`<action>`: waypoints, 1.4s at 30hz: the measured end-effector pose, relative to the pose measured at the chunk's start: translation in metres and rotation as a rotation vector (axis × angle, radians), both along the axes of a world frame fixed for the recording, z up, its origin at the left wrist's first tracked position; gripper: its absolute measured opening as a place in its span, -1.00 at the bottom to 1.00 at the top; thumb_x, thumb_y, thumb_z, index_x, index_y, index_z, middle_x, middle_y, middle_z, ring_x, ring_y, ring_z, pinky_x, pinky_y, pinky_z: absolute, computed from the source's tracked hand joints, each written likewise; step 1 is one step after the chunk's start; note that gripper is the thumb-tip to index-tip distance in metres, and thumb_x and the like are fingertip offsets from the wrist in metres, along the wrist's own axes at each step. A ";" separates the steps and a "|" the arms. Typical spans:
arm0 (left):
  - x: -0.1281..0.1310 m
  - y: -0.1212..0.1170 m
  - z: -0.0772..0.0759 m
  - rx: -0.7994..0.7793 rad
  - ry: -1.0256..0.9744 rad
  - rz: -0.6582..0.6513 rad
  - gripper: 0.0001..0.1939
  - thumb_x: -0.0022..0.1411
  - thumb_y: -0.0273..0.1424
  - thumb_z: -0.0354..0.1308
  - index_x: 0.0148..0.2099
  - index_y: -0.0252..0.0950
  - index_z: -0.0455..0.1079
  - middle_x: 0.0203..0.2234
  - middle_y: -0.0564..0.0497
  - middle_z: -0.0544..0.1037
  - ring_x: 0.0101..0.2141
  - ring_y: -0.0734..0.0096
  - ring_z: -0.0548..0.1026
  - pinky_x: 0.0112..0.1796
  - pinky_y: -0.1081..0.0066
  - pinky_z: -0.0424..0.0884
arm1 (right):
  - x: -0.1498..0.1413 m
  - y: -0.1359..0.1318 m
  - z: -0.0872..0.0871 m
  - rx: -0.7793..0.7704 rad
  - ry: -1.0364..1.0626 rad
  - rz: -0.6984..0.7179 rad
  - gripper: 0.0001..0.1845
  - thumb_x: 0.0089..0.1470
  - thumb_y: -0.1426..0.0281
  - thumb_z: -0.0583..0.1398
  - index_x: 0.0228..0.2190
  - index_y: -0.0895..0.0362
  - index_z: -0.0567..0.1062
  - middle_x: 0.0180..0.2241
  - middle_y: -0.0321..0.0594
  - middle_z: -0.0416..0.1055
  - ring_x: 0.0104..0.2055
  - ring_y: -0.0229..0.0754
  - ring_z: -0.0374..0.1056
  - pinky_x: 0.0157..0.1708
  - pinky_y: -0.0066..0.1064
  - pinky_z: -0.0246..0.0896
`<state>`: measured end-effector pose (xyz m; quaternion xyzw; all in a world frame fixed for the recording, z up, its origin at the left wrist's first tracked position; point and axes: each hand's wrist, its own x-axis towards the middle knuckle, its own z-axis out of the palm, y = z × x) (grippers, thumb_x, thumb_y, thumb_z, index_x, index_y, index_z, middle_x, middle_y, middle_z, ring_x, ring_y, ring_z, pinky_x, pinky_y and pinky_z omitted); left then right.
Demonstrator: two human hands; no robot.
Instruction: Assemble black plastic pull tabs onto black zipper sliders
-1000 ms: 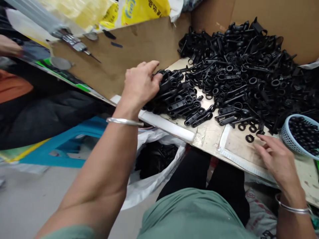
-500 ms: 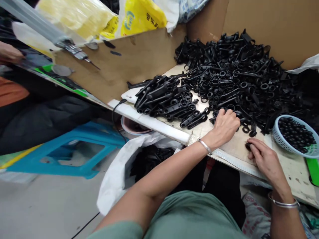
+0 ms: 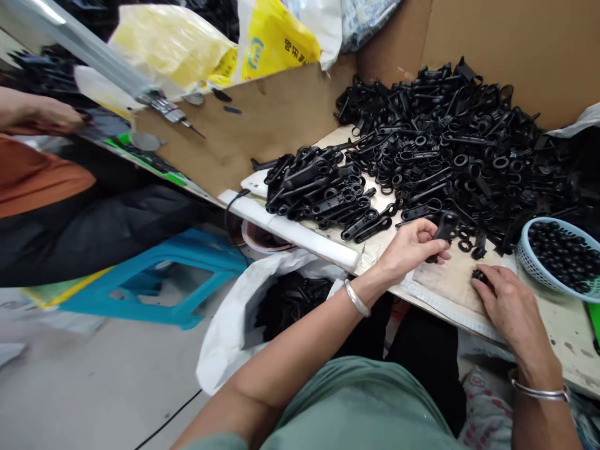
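My left hand (image 3: 415,247) is closed around a black plastic arm-shaped part (image 3: 446,226) with a rounded end, held upright just above the worktop at the pile's near edge. To its right, my right hand (image 3: 509,300) pinches a small black ring-like piece (image 3: 479,276) between thumb and fingers; its exact shape is partly hidden. Behind both hands spreads a big heap of black plastic parts (image 3: 450,137), with loose rings (image 3: 465,245) at its front. Left of the heap, a smaller stack of long black parts (image 3: 319,187) lies together.
A light blue basket (image 3: 527,253) of small black round pieces stands at the right. Cardboard walls (image 3: 506,56) edge the table. A powered screwdriver (image 3: 164,106) hangs at the left, near another person's hand (image 3: 56,117). Below are an open white sack (image 3: 220,337) and a blue stool (image 3: 94,300).
My left hand has come back from the heap's edge and now holds up a black part. My right hand has shifted slightly, still pinching its small piece. The view has moved a little leftward.
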<state>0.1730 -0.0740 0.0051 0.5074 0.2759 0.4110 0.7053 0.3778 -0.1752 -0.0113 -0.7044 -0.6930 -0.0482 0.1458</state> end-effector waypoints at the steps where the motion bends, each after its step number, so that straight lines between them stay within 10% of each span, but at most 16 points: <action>1: -0.001 -0.006 -0.003 -0.109 -0.093 -0.043 -0.76 0.11 -0.46 0.27 -0.20 -0.30 0.29 -0.42 0.01 0.55 -0.40 0.37 0.57 -0.37 0.41 0.41 | -0.001 -0.001 0.001 0.013 0.026 -0.020 -0.60 0.27 0.22 0.05 -0.06 0.15 0.54 -0.13 -0.01 0.52 -0.15 0.09 0.47 -0.15 -0.04 0.40; 8: 0.000 -0.036 -0.013 -0.368 -0.296 -0.125 -0.50 -0.07 -0.60 0.34 -0.01 -0.30 0.50 0.06 -0.18 0.51 0.05 0.06 0.49 -0.19 0.35 0.43 | -0.044 -0.006 0.023 0.338 0.794 -0.037 -0.63 0.08 0.26 0.33 -0.05 0.04 0.56 -0.17 -0.21 0.56 -0.26 -0.16 0.51 -0.18 -0.23 0.53; 20: 0.000 -0.050 -0.015 -0.178 -0.310 -0.089 -0.46 0.04 -0.64 0.22 0.11 -0.30 0.48 0.11 -0.16 0.51 0.17 0.09 0.41 0.22 0.09 0.24 | -0.063 0.009 0.012 0.565 0.244 0.175 -0.68 0.15 0.46 0.27 -0.03 0.12 0.56 -0.13 -0.09 0.53 -0.13 -0.09 0.50 -0.10 -0.23 0.48; 30: -0.015 -0.059 -0.007 0.392 0.311 0.001 -0.53 0.29 -0.50 0.07 0.24 -0.25 0.33 -0.02 -0.07 0.59 -0.01 0.23 0.54 0.03 0.29 0.43 | -0.066 0.000 0.014 0.418 0.429 0.161 -0.71 0.19 0.41 0.24 -0.04 0.06 0.58 -0.11 -0.13 0.51 -0.11 -0.13 0.48 -0.08 -0.28 0.45; 42: -0.023 -0.081 -0.013 0.083 0.180 -0.129 -0.49 0.31 -0.32 0.07 0.29 -0.24 0.30 -0.55 0.10 0.47 -0.60 0.52 0.42 -0.50 0.51 0.40 | -0.060 -0.028 -0.009 -0.088 1.074 -0.078 -0.56 0.17 0.09 0.22 -0.05 0.11 0.60 -0.12 -0.10 0.59 -0.12 -0.02 0.53 -0.17 -0.28 0.50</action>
